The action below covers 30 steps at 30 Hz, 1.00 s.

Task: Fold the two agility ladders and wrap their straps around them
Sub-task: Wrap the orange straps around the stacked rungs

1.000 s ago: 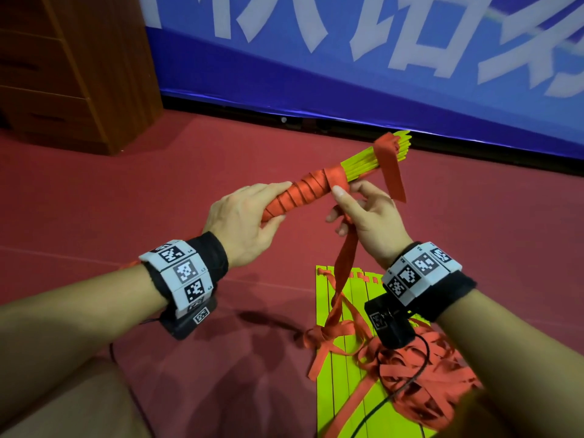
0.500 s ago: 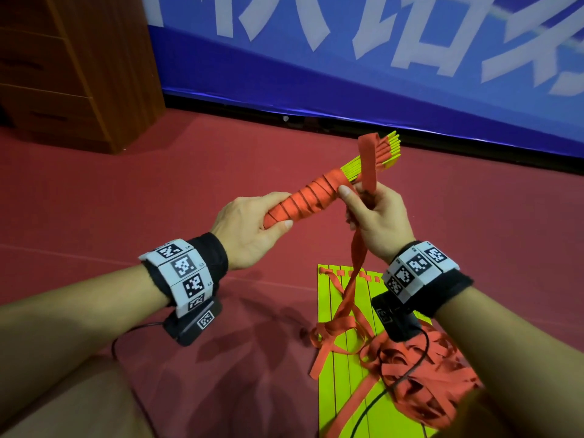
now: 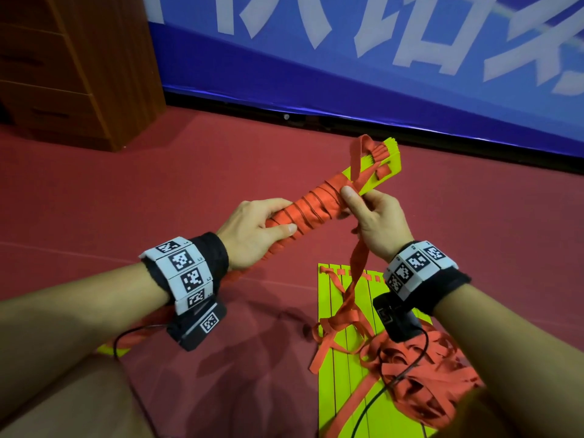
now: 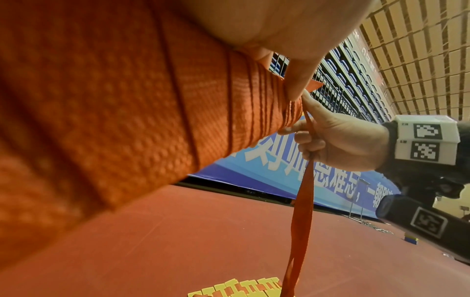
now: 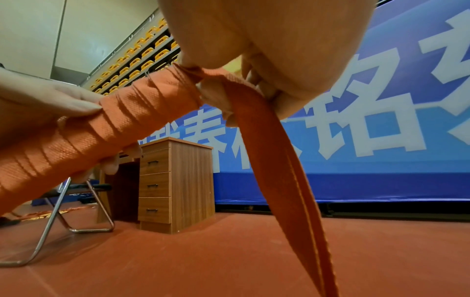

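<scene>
A folded agility ladder [image 3: 319, 202] of yellow rungs, wound for most of its length in orange strap, is held up in the air, tilted up to the right. My left hand [image 3: 256, 230] grips its lower wrapped end [image 4: 114, 112]. My right hand [image 3: 376, 218] holds the loose orange strap [image 3: 357, 263] against the bundle near the last turn, the thumb pressing on it [image 5: 269, 128]. The strap hangs down from that hand [image 4: 302, 201] to the floor. A second ladder [image 3: 344, 358] lies flat on the floor below, yellow rungs side by side with a heap of orange strap [image 3: 426, 380] on its right.
A wooden drawer cabinet [image 3: 79, 67] stands at the back left on the red floor [image 3: 158, 197]. A blue banner [image 3: 379, 74] runs along the wall behind. A folding chair's metal leg [image 5: 53, 217] shows beside the cabinet in the right wrist view.
The wrap has grown further up the bundle. My right hand carried the strap round the bundle and now presses it by the last turn. The bundle has turned, its flat yellow face now up.
</scene>
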Each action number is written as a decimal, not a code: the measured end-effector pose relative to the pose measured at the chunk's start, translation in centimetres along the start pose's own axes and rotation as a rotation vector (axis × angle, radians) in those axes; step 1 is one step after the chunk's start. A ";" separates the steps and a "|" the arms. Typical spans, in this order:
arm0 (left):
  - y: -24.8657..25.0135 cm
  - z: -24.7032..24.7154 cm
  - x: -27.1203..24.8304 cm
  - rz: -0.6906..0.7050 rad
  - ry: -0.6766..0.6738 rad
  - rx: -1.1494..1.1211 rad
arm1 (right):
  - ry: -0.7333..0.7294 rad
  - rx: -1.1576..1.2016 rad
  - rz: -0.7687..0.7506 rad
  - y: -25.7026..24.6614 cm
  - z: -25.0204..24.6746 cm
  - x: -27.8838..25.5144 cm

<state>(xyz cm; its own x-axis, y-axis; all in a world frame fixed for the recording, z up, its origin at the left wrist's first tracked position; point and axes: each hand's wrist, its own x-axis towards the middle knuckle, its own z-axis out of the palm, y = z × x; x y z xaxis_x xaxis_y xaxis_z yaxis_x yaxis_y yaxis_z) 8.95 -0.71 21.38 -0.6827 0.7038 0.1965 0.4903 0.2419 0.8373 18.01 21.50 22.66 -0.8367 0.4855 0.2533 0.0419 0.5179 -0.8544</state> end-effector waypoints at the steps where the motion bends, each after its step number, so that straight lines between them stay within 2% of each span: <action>1: 0.1 0.0 0.0 -0.012 -0.013 -0.029 | -0.003 0.015 0.002 0.0 0.2 0.0; 6: 0.2 0.1 -0.1 -0.022 -0.045 -0.091 | 0.017 0.172 0.023 -0.4 0.4 0.1; 9: 0.3 0.0 -0.1 0.008 -0.030 -0.020 | 0.005 0.204 -0.007 -0.6 0.1 0.0; 13: 0.4 0.1 -0.1 0.048 -0.040 0.164 | 0.017 0.236 0.042 -0.8 0.4 -0.3; 18: 0.6 0.3 -0.4 0.081 -0.051 0.177 | 0.028 0.278 0.060 -1.2 0.6 -0.4; 26: 2.0 0.3 -0.2 0.202 0.033 0.680 | 0.094 0.276 0.121 -1.1 1.3 -0.2; 30: 1.8 0.2 0.0 0.245 0.110 0.715 | 0.095 0.273 0.146 -1.4 1.3 -0.3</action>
<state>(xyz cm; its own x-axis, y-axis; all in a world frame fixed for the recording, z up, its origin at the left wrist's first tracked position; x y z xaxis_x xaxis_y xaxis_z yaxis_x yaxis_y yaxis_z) 9.96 -0.16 22.77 -0.5410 0.7316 0.4148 0.8405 0.4873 0.2368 17.49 19.72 23.16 -0.7772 0.6113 0.1492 -0.0008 0.2361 -0.9717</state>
